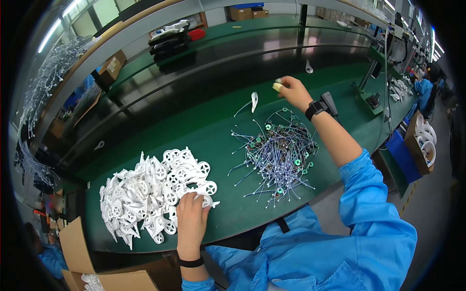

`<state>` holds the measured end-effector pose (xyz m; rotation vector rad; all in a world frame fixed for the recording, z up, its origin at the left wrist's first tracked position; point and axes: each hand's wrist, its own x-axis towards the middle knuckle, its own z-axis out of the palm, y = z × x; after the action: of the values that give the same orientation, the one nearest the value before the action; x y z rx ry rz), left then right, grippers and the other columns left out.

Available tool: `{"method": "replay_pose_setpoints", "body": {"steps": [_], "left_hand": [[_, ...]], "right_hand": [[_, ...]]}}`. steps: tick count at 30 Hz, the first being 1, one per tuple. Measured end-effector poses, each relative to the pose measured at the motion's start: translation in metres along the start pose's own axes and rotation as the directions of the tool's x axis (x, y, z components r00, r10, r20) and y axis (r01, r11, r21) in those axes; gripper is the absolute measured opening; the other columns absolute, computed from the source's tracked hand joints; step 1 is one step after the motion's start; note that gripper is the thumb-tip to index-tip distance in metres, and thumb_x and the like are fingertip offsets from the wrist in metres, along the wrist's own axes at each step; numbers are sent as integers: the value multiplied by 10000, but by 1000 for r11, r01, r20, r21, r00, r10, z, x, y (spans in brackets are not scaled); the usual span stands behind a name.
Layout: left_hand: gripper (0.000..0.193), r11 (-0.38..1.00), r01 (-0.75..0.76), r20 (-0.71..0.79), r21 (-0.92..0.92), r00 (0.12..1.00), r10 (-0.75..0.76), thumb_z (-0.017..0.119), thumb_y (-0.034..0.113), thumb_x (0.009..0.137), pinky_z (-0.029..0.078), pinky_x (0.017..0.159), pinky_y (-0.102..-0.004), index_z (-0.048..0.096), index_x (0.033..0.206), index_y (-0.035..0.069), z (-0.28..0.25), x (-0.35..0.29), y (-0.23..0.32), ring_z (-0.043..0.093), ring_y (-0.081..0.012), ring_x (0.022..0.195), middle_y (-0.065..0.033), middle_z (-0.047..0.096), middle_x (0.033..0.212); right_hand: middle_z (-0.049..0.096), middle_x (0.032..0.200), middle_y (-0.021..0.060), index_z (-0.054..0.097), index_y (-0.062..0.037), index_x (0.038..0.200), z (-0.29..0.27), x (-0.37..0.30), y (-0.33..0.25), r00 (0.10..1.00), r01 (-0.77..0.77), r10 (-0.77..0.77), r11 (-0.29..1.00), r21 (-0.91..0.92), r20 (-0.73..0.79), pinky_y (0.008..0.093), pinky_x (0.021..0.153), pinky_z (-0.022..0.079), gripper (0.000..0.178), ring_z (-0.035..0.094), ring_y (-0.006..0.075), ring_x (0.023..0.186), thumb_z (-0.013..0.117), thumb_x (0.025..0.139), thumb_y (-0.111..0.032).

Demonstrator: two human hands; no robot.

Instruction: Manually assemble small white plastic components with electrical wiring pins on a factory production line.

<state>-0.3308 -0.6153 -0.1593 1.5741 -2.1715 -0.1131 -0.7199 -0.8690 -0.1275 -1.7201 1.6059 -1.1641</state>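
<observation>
My left hand (pixel 192 218) is at the right front edge of a heap of white plastic parts (pixel 141 194), which have round spoked ends. Its fingers curl down over one white plastic part (pixel 207 201) at the heap's edge. My right hand (pixel 294 93) is raised over the far side of the bench, with pale yellow covers on the fingertips. Those fingers are bent together; whether they hold something small I cannot make out. Just left of it lies a white curved part (pixel 254 102) with a thin wire. Nearer me is a pile of thin blue-grey wires (pixel 281 162) with small green ring-shaped pieces.
The green bench (pixel 228 213) bears a lone white piece (pixel 309 67) at the back and a grey device (pixel 329 104) beside my right wrist. An open carton (pixel 77 247) stands at lower left. A green metal fixture (pixel 367 94) and a co-worker in blue (pixel 424 92) are at right.
</observation>
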Motion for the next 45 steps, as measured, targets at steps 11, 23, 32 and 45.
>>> {"method": "replay_pose_setpoints", "body": {"steps": [11,23,32,45], "left_hand": [[167,1000,-29,7,-5,1000,29,684,57,778,397,913,-436,578,891,-4,8,12,-2,533,-353,1031,-170,573,1079],[264,648,-64,-295,-759,921,-254,505,234,985,492,721,-301,350,987,21,15,-8,18,615,-229,784,-273,520,1160],[366,-342,181,296,-922,899,-322,635,321,902,320,359,-204,471,1110,67,46,-23,82,406,-96,471,-50,485,836],[286,-488,407,613,-772,679,-404,646,162,909,484,554,-289,452,1098,69,53,-39,90,549,-139,671,-45,532,875]], "right_hand": [[629,1066,151,687,-54,993,-1,0,102,992,115,-83,901,-418,95,417,899,470,234,574,358,1060,685,793,-175],[643,907,68,568,17,1058,-24,-41,59,992,83,-57,964,253,-110,267,712,499,234,612,125,795,648,853,-62],[655,891,79,610,29,1051,-20,-206,-45,987,-89,-43,643,761,152,245,674,532,233,639,121,761,672,827,24],[617,994,67,537,-24,1061,39,-270,-44,947,-260,-100,325,909,306,255,767,524,308,624,122,879,709,807,10]]}}
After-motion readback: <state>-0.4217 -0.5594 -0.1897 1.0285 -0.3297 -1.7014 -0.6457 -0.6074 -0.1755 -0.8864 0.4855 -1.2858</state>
